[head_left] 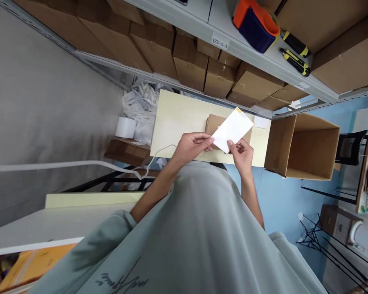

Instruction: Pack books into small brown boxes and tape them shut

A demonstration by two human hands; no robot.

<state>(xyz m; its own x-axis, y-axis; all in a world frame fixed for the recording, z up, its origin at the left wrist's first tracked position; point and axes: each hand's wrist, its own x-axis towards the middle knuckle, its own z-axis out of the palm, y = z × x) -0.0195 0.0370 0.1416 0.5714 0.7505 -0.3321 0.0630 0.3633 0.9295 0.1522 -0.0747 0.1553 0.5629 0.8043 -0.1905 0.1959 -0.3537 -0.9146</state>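
A white rectangular card or slip (pixel 233 130) with a small orange corner mark is held up, tilted, between both hands. My left hand (pixel 192 148) pinches its lower left corner between thumb and fingers. At its lower right edge, my right hand (pixel 241 153) grips it with the thumb on top. Beneath the card lies a small brown cardboard box (pixel 214 122), partly covered by it. The box rests on a pale yellow tabletop (pixel 174 118).
A large open carton (pixel 306 147) stands right of the table. Above, a metal shelf (pixel 221 41) carries cartons, a blue-and-orange tape dispenser (pixel 257 26) and utility knives (pixel 295 61). A white roll (pixel 126 127) and crumpled plastic bags (pixel 141 106) lie left. A white cable (pixel 104 162) crosses there.
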